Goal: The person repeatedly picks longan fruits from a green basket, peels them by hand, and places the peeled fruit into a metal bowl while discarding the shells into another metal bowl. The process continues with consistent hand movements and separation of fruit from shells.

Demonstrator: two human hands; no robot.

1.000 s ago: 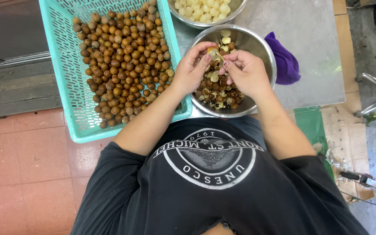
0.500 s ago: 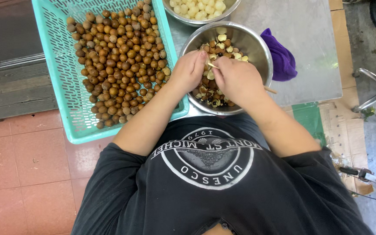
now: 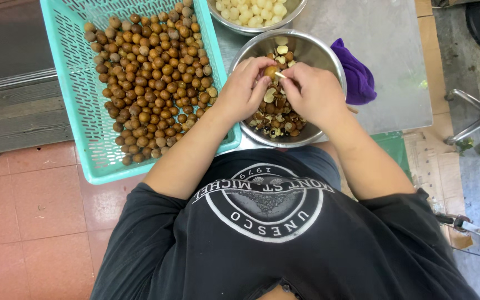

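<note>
Beside the teal basket (image 3: 79, 111) of brown fruit, over the steel bowl (image 3: 329, 61) of shells on the desk, the left hand (image 3: 243, 91) pinches one fruit (image 3: 271, 72) while the right hand (image 3: 315, 91), closed on a thin pick, digs in mid-shelling, now nearer the bowl's middle than before; prying cleanly seems next.

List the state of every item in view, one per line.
Left hand: grip closed on the brown fruit.
Right hand: pinching at the fruit.
Steel bowl: holds shells and pits.
Turquoise basket: filled with brown fruits.
Upper bowl: holds pale peeled fruit.
Purple cloth: crumpled.
</note>
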